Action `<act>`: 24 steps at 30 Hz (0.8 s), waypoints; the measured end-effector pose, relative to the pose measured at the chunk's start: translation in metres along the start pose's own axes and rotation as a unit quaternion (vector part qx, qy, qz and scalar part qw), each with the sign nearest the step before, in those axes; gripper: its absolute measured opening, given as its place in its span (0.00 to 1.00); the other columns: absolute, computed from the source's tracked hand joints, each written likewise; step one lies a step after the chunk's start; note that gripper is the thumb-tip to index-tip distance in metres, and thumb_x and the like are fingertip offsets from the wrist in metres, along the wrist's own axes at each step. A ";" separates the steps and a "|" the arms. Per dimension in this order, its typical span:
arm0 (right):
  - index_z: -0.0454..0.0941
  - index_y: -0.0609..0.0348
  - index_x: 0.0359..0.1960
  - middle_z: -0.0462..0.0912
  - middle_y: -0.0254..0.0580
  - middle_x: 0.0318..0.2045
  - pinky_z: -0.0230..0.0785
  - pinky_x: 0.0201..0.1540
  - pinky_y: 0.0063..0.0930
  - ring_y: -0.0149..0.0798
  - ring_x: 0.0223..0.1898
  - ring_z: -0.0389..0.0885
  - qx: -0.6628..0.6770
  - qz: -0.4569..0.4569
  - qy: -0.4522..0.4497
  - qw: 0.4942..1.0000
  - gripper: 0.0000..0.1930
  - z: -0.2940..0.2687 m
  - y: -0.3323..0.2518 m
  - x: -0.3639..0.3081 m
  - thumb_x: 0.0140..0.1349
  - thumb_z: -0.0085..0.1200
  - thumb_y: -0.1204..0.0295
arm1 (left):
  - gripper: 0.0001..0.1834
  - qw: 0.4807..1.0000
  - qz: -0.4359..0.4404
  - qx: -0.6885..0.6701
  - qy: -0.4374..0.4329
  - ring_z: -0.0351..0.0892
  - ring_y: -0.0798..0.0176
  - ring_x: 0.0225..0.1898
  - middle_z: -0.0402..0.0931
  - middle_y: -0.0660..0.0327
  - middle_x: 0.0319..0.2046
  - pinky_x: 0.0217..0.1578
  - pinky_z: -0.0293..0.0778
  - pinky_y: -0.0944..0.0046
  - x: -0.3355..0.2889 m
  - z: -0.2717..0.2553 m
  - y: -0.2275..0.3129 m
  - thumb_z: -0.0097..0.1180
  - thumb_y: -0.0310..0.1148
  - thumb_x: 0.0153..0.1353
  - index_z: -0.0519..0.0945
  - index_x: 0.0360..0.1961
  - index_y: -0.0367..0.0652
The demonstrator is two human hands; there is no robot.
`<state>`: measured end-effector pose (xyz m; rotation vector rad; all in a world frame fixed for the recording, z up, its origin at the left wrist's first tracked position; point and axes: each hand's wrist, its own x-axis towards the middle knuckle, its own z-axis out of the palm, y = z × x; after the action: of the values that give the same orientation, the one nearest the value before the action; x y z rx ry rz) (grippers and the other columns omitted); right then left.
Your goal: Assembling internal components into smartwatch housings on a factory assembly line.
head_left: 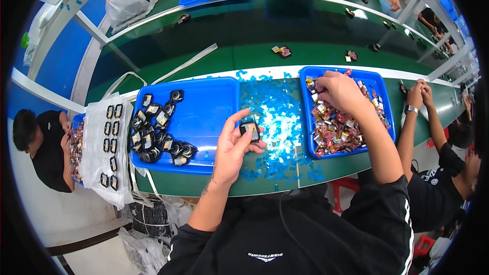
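My left hand [232, 150] holds a small black square camera-like housing [250, 131] with a pale inner face, pinched between thumb and fingers. It hovers beside the right edge of a blue tray [214, 122], where several similar black housings [147, 140] lie heaped on the left side. My right hand [344, 91] reaches into a second blue tray [389, 117] full of small parts [338, 132] with reddish, yellow and silvery pieces. Its fingers curl down at the tray's upper left, and the fingertips are partly hidden among the parts.
Shiny blue film scraps [275, 132] litter the green table between the trays. Left stands a white bag-covered stack [102, 147] with black housings in rows. A green conveyor belt [244, 58] carries scattered parts beyond a white rail. Co-workers sit left, right and across.
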<state>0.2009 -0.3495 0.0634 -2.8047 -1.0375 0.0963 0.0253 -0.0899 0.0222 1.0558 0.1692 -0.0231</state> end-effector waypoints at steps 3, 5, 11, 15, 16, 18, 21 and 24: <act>0.78 0.58 0.32 0.78 0.43 0.31 0.73 0.41 0.42 0.49 0.40 0.80 -0.049 -0.020 0.044 0.998 0.06 0.016 0.005 -0.006 0.53 0.60 0.73 | 0.21 0.998 0.011 0.057 -0.008 0.81 0.64 0.37 0.78 0.52 0.44 0.36 0.76 0.70 -0.001 0.000 -0.005 0.48 0.29 0.69 0.66 0.62 0.39; 0.78 0.58 0.32 0.78 0.43 0.32 0.73 0.40 0.42 0.49 0.39 0.80 -0.038 -0.025 0.085 0.995 0.05 0.011 0.004 -0.010 0.54 0.59 0.73 | 0.20 0.997 0.009 0.072 -0.018 0.81 0.65 0.37 0.78 0.53 0.44 0.36 0.76 0.71 -0.002 0.001 -0.003 0.47 0.28 0.69 0.67 0.61 0.39; 0.78 0.61 0.34 0.80 0.36 0.29 0.71 0.35 0.25 0.33 0.30 0.79 0.276 0.126 0.248 0.920 0.03 0.001 -0.003 -0.032 0.59 0.58 0.78 | 0.15 0.992 0.029 0.120 -0.029 0.79 0.67 0.39 0.77 0.57 0.44 0.36 0.74 0.71 -0.002 0.011 0.001 0.49 0.28 0.68 0.75 0.55 0.39; 0.77 0.63 0.37 0.77 0.27 0.28 0.68 0.33 0.15 0.20 0.31 0.75 0.486 0.142 0.249 0.826 0.03 0.003 -0.029 -0.052 0.62 0.56 0.79 | 0.13 0.977 0.081 0.193 -0.045 0.78 0.68 0.41 0.71 0.60 0.46 0.40 0.76 0.69 0.006 0.027 -0.002 0.53 0.24 0.65 0.79 0.49 0.36; 0.76 0.63 0.37 0.78 0.29 0.28 0.67 0.32 0.14 0.20 0.30 0.74 0.517 0.147 0.255 0.804 0.04 -0.001 -0.042 -0.058 0.61 0.56 0.80 | 0.13 0.964 0.102 0.240 -0.058 0.76 0.68 0.43 0.69 0.60 0.46 0.42 0.76 0.68 0.010 0.035 0.000 0.56 0.23 0.62 0.80 0.49 0.37; 0.75 0.63 0.36 0.78 0.29 0.28 0.66 0.31 0.14 0.20 0.29 0.74 0.563 0.125 0.235 0.782 0.04 -0.001 -0.058 -0.068 0.61 0.56 0.80 | 0.17 0.935 0.142 0.314 -0.080 0.75 0.66 0.42 0.70 0.58 0.45 0.43 0.75 0.67 0.018 0.054 0.006 0.63 0.27 0.58 0.81 0.49 0.41; 0.72 0.62 0.36 0.77 0.31 0.29 0.66 0.32 0.13 0.20 0.29 0.74 0.632 0.083 0.194 0.745 0.04 -0.003 -0.080 -0.072 0.61 0.55 0.81 | 0.17 0.910 0.136 0.375 -0.114 0.76 0.63 0.40 0.71 0.58 0.41 0.42 0.73 0.65 0.021 0.074 0.016 0.70 0.34 0.51 0.84 0.43 0.44; 0.72 0.65 0.38 0.77 0.34 0.33 0.69 0.36 0.15 0.23 0.33 0.76 0.647 0.071 0.198 0.733 0.04 0.012 -0.095 -0.068 0.63 0.54 0.82 | 0.14 0.909 0.119 0.381 -0.121 0.75 0.65 0.37 0.72 0.58 0.36 0.38 0.72 0.66 0.018 0.073 0.010 0.71 0.35 0.50 0.84 0.36 0.41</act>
<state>0.0869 -0.3216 0.0672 -1.4718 -0.3342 0.1484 0.0538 -0.1474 0.0634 1.8374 -0.2189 0.0019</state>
